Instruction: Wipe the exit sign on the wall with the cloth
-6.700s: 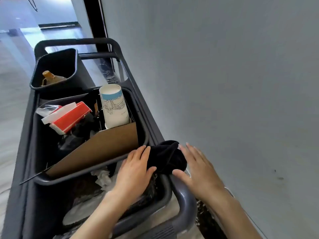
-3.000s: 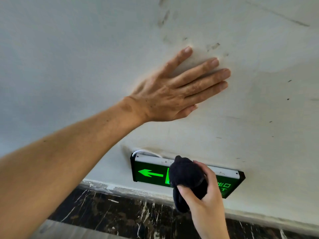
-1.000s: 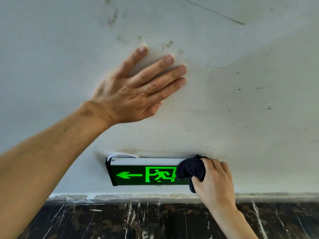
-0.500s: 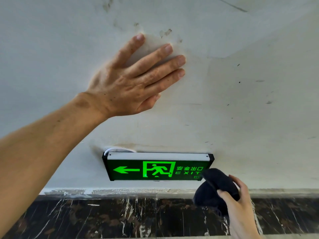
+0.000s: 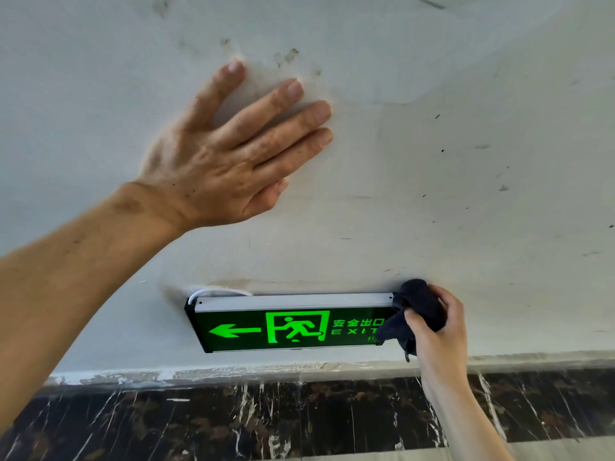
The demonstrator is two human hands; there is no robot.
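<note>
A lit green exit sign (image 5: 286,322) with a white arrow, a running figure and a silver top rail hangs low on the pale wall. My right hand (image 5: 441,334) is closed around a bunched black cloth (image 5: 417,311), which presses against the sign's right end and covers its last letters. My left hand (image 5: 229,151) lies flat on the wall above and left of the sign, fingers spread, holding nothing.
The pale wall (image 5: 466,161) carries scuffs and dark specks. A white cable (image 5: 213,292) loops out at the sign's top left corner. Below the sign runs a chipped ledge, then a dark marble skirting (image 5: 266,420).
Half a second ago the cloth hung below the sign's right corner; my right hand has lifted it up onto the sign's right end. My left hand stays flat on the wall.
</note>
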